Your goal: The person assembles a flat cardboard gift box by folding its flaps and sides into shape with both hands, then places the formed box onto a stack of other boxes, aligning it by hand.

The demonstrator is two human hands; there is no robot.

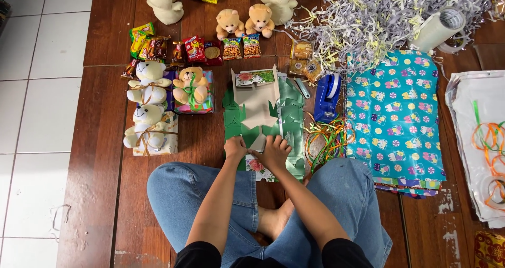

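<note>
Both hands press down at the centre of the frame on a flat cardboard box wrapped in green patterned paper [263,118]. The left hand [234,147] has its fingers curled over the lower edge of the paper, pinching a fold there; the right hand [274,152] lies just beside it, fingers spread flat on the paper, holding it down rather than closing round anything. The box's pale folded flaps stand open above the hands, and the green sheet runs out to the right and down to the person's blue-jeaned knees [210,194].

Just right of the sheet lie a tangle of green and orange ribbon [326,139] and a blue tape dispenser [327,97]. Further right is a stack of turquoise wrapping paper with a sweets pattern [394,120], and above it, upper right, a heap of shredded lilac and yellow paper [368,15] with a white roll [436,28] on it.

Left of the box sit three small teddy bears tied on wrapped parcels [158,110]. Across the top are packets of snacks [194,49] and more cream and tan bears [244,21]. All rest on a dark wooden floor [100,142].
</note>
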